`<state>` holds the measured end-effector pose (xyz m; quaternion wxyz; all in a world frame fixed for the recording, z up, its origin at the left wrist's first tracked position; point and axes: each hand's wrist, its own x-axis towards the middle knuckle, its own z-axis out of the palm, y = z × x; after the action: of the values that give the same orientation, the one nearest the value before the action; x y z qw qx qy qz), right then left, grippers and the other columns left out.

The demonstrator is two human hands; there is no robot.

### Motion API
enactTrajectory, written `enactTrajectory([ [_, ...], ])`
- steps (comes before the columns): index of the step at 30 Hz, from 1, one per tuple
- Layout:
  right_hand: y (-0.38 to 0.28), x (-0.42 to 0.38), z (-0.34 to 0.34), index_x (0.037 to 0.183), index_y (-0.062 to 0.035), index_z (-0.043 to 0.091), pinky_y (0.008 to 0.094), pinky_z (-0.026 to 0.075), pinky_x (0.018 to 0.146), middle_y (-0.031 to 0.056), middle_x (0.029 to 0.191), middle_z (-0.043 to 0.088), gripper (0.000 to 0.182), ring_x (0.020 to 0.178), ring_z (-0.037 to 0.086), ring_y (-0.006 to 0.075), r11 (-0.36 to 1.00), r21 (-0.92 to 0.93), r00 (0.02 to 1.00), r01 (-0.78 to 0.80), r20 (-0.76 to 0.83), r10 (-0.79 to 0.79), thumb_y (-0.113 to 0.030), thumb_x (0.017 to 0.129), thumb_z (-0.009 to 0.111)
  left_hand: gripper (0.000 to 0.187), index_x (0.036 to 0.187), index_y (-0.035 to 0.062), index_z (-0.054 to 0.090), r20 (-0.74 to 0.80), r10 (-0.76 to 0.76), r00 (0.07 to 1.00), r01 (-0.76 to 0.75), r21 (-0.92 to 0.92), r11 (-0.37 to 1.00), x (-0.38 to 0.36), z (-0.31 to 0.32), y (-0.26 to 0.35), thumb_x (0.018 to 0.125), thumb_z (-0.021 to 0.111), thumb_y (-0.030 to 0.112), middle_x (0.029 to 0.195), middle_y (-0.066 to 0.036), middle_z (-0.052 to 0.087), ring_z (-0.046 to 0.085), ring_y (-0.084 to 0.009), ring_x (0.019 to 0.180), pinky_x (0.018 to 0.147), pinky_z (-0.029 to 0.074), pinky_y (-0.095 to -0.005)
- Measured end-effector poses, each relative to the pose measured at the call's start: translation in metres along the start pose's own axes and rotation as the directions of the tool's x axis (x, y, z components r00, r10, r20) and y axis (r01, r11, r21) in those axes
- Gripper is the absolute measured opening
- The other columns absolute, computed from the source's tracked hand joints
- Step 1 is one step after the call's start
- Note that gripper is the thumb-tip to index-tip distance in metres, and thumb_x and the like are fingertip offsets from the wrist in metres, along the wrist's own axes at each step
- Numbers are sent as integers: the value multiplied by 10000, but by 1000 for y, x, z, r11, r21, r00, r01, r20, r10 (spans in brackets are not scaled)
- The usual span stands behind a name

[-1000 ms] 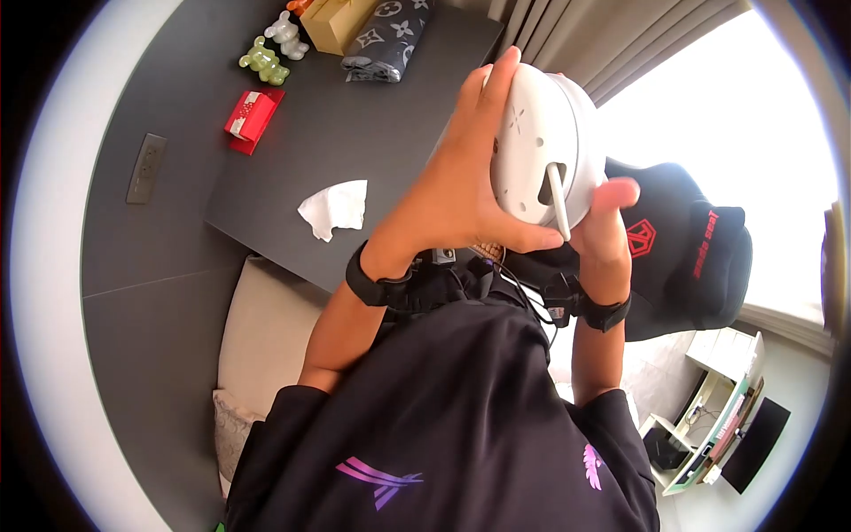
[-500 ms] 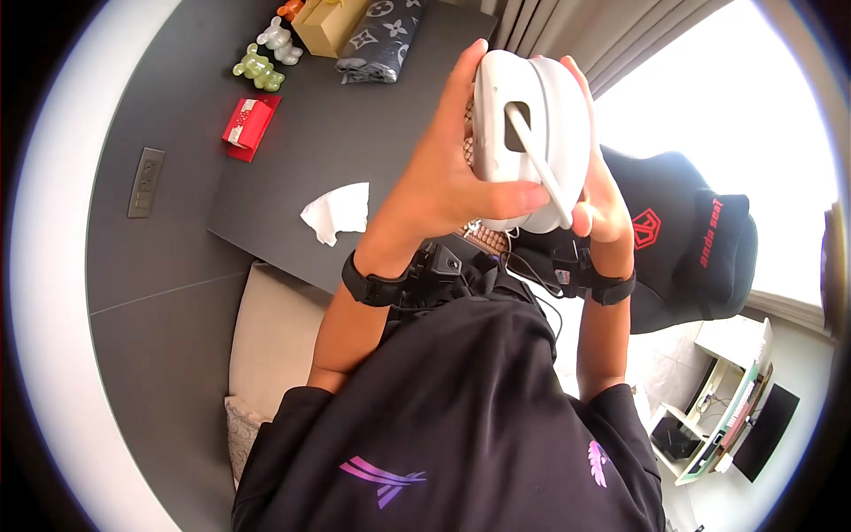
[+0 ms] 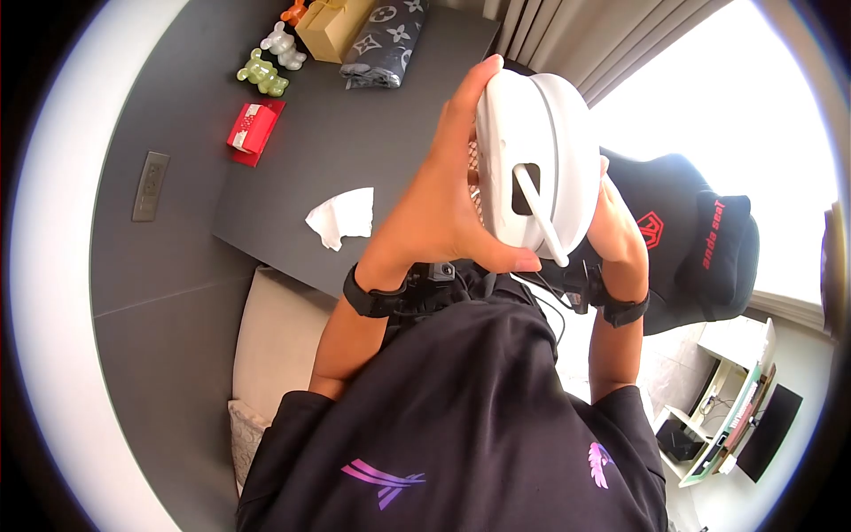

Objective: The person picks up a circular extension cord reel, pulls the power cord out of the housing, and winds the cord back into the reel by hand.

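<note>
A white, rounded device (image 3: 554, 115) with a grey seam is held up in front of me. From a dark slot in its side a white rod or cable (image 3: 539, 213) comes out and slants downward. My left hand (image 3: 452, 195) grips its left side, fingers at the top and thumb along the bottom edge. At the right side my right hand (image 3: 616, 226) presses against the device, most of its fingers hidden behind it. Part of something brown with a woven or beaded pattern (image 3: 476, 160) shows behind the device, partly covered by my left hand.
A crumpled white tissue (image 3: 344, 217) lies on the dark desk (image 3: 292, 199). Farther back are a red box (image 3: 253, 129), small bear figures (image 3: 263, 74), a tan box (image 3: 332, 28) and a folded patterned cloth (image 3: 386, 49). A black chair (image 3: 683, 230) stands at right.
The device has come lower and turned a little, showing more of its right side. My right hand has shifted down and outward, its thumb no longer by the rod. The left hand still grips.
</note>
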<state>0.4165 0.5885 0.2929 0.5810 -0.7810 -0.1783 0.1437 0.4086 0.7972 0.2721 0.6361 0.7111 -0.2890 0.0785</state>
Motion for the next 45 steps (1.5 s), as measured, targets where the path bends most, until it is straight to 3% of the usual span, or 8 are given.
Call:
enactTrajectory([
  [6, -3, -17, 3, 983, 72, 634, 271, 478, 605, 78, 669, 637, 697, 623, 611, 156, 989, 142, 989, -43, 147, 22, -571, 988, 365, 1419, 1543, 169, 66, -78, -2, 997, -8, -123, 992, 1, -5, 0, 433, 948, 222, 1417, -161, 314, 447, -301, 1270, 941, 517, -425],
  [7, -8, -19, 5, 936, 72, 623, 257, 458, 529, 57, 610, 612, 589, 548, 577, 122, 981, 188, 994, -42, 109, 22, -500, 963, 484, 1413, 1543, 168, 63, -80, -5, 997, -6, -144, 990, 0, -6, 0, 438, 943, 214, 1418, -160, 320, 457, -297, 1264, 942, 520, -425],
  [11, -38, -29, 6, 873, 35, 621, 198, 388, 456, 28, 615, 607, 216, 504, 531, 42, 963, 179, 977, -202, 110, 184, -161, 846, 707, 1401, 1544, 152, 45, -139, -61, 988, 37, -170, 985, 2, -12, -5, 456, 926, 204, 1406, -165, 390, 476, -291, 1261, 964, 494, -404],
  [18, -44, -14, 7, 784, -31, 559, 191, 321, 490, -15, 662, 578, 200, 573, 496, 3, 982, -28, 978, 187, -84, -189, -46, 768, 758, 1409, 1548, 109, 13, -94, -222, 971, 147, -500, 854, -2, 6, -5, 482, 910, 316, 1414, -155, 412, 457, -286, 1293, 1055, 394, -404],
  [23, -26, 14, 6, 910, -11, 552, 296, 452, 577, 90, 695, 554, 104, 581, 551, 173, 922, -128, 884, 365, -262, -387, -72, 871, 627, 1457, 1547, 92, 8, -50, -318, 947, 248, -518, 819, -5, 9, 12, 455, 893, 479, 1432, -152, 393, 423, -292, 1325, 1097, 339, -417],
  [27, -10, 35, -1, 1005, -22, 536, 349, 484, 662, 125, 833, 598, 125, 723, 604, 300, 804, -407, 818, 433, -197, -540, -108, 922, 571, 1483, 1545, 85, 3, -63, -338, 939, 266, -491, 830, -4, 9, 15, 448, 888, 544, 1434, -145, 385, 409, -288, 1336, 1096, 345, -418],
  [37, -19, 33, 3, 1007, -43, 548, 384, 487, 612, 94, 845, 568, 140, 696, 608, 313, 596, -627, 691, 502, -123, -712, -73, 875, 585, 1465, 1548, 85, 3, 51, -374, 926, 351, -481, 803, -3, -1, 18, 463, 887, 520, 1462, -145, 369, 398, -283, 1354, 1095, 350, -424],
  [45, -3, 40, -1, 942, -24, 524, 391, 467, 589, 103, 815, 543, 69, 679, 596, 316, 607, -679, 765, 414, -101, -635, -65, 898, 558, 1443, 1548, 80, 9, 78, -416, 906, 402, -467, 788, -2, -6, 22, 482, 884, 502, 1458, -142, 375, 398, -280, 1354, 1100, 345, -416],
])
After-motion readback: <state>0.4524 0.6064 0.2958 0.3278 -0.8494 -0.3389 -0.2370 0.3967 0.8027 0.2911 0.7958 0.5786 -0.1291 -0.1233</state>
